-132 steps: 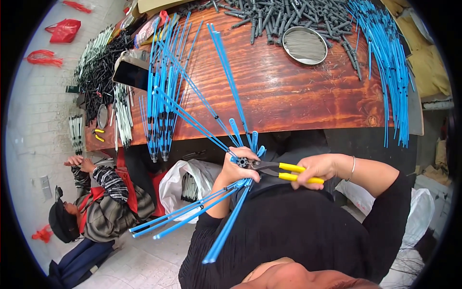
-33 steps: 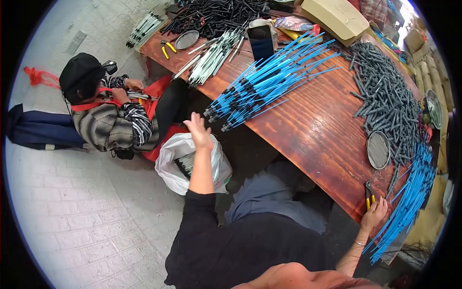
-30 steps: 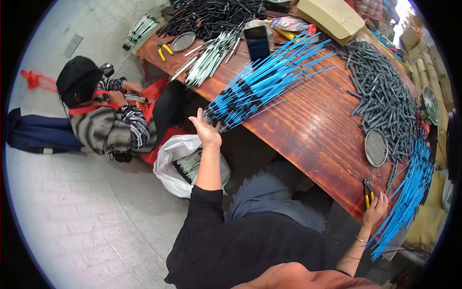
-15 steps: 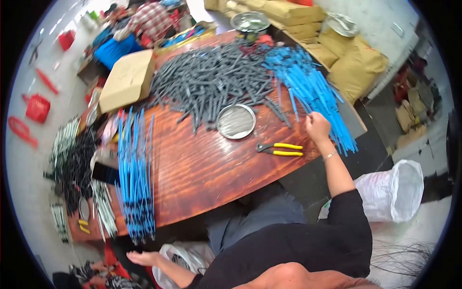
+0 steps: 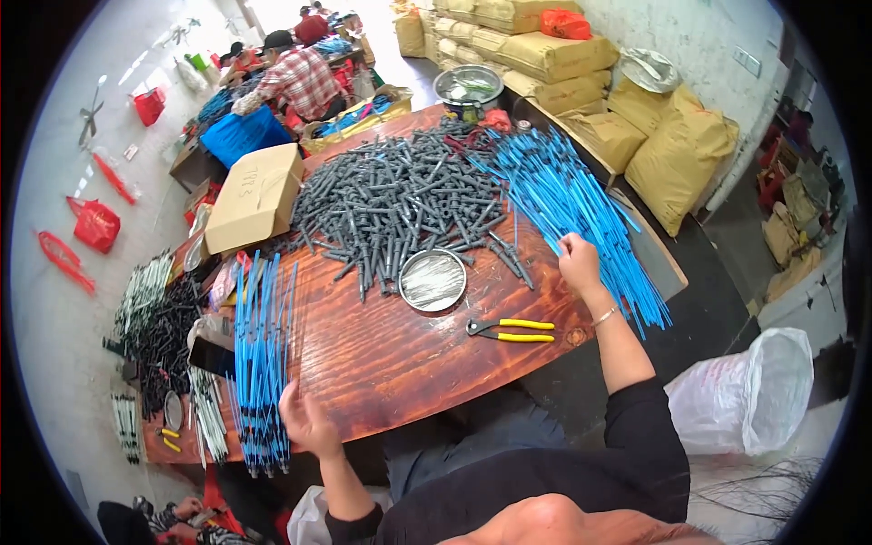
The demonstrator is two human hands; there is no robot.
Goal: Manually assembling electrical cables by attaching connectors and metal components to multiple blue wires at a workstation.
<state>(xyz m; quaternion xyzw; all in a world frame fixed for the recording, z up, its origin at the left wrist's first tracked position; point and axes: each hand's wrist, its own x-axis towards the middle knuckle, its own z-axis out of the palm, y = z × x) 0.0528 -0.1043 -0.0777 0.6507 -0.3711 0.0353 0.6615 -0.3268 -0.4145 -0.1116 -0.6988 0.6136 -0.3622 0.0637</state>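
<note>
— Blue tubes (image 5: 572, 195) lie fanned out under the right hand (image 5: 579, 262), and some hang past the table edge (image 5: 636, 318) just beyond the wrist. The fingers look spread and resting on the strands, not closed around any. I'd judge that a sideways brush could slide the overhanging ones off toward the white bag (image 5: 749, 395) on the floor.

— And the left hand (image 5: 307, 422)?

— Open too, palm down at the near rim of the wooden table, touching the lower ends of a second blue bundle (image 5: 262, 363). Those ends poke over the rim, so a nudge there might tip a few down.

— What's between the hands?

— Yellow-handled pliers (image 5: 510, 329) lie free, nearer the right hand, beside a round metal dish (image 5: 433, 280). Beyond the dish spreads a heap of grey plastic fittings (image 5: 400, 195), touching the right-hand tubes; pulling strands could drag fittings along.

— Anything else?

— A cardboard box (image 5: 254, 195) beyond the left bundle, black and white parts (image 5: 168, 354) left of it, yellow sacks (image 5: 677, 150) stacked past the right hand, and other people working farther off.
</note>
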